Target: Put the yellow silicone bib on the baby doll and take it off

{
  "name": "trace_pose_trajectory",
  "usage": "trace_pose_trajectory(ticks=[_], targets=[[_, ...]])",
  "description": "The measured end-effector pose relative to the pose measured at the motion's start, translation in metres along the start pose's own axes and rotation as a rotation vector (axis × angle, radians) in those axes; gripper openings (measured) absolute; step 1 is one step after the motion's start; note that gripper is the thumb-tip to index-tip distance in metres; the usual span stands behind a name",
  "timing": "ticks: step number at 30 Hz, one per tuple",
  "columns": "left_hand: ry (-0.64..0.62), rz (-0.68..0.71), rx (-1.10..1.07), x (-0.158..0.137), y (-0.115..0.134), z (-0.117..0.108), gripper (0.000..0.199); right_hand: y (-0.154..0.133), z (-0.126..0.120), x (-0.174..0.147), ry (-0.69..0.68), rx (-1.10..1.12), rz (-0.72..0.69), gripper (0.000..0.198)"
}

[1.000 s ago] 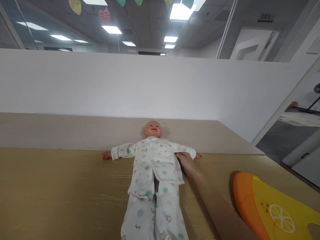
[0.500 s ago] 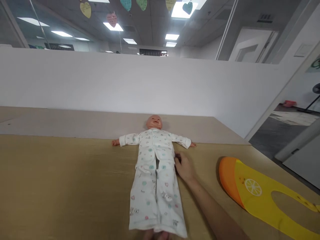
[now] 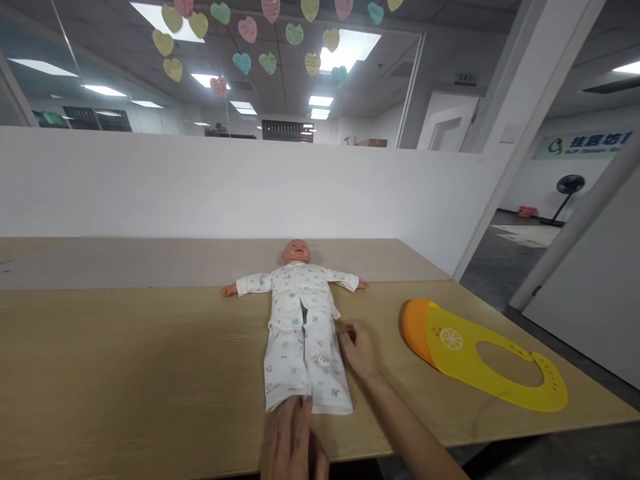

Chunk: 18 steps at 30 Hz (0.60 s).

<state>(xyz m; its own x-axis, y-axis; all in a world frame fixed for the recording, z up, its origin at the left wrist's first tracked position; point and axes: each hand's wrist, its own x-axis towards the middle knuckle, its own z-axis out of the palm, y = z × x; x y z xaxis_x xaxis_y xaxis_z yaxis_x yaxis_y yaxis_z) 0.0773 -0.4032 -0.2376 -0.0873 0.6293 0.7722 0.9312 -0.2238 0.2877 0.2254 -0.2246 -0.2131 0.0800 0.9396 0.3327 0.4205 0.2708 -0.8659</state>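
A baby doll [image 3: 297, 252] lies on its back on the table, arms spread wide. It wears a white printed top [image 3: 290, 290] and matching trousers [image 3: 287, 360], with a gap showing between the top's front flaps. My left hand [image 3: 293, 443] is at the bottom of the view, its fingers stretched forward over the hem of the trouser leg on the left. Beside the other trouser leg, my right hand [image 3: 361, 350] rests near the table, fingers loosely bent and apart, with nothing visible in them.
A yellow and orange bib [image 3: 453, 353] lies on the wooden table [image 3: 150, 360] to the right. A white partition wall [image 3: 200, 187] with glass above stands behind the table. The table's front edge shows at the bottom. Beyond a doorway stands a fan [image 3: 570, 185].
My left hand has come further into view, over the trouser hem. My right hand has moved slightly down along the doll's side, away from its waist. The camera view has shifted, showing more bib.
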Motion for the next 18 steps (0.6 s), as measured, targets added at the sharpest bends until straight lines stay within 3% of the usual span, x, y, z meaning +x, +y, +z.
trace_pose_trajectory(ticks=[8, 18], targets=[[-0.041, 0.128, 0.051, 0.007, -0.012, -0.011, 0.052, 0.002, -0.001, -0.002, 0.05, 0.033, 0.027, 0.036], [-0.115, 0.227, 0.085, 0.013, -0.023, -0.024, 0.041, -0.007, -0.004, -0.005, 0.066, 0.081, 0.06, 0.032]])
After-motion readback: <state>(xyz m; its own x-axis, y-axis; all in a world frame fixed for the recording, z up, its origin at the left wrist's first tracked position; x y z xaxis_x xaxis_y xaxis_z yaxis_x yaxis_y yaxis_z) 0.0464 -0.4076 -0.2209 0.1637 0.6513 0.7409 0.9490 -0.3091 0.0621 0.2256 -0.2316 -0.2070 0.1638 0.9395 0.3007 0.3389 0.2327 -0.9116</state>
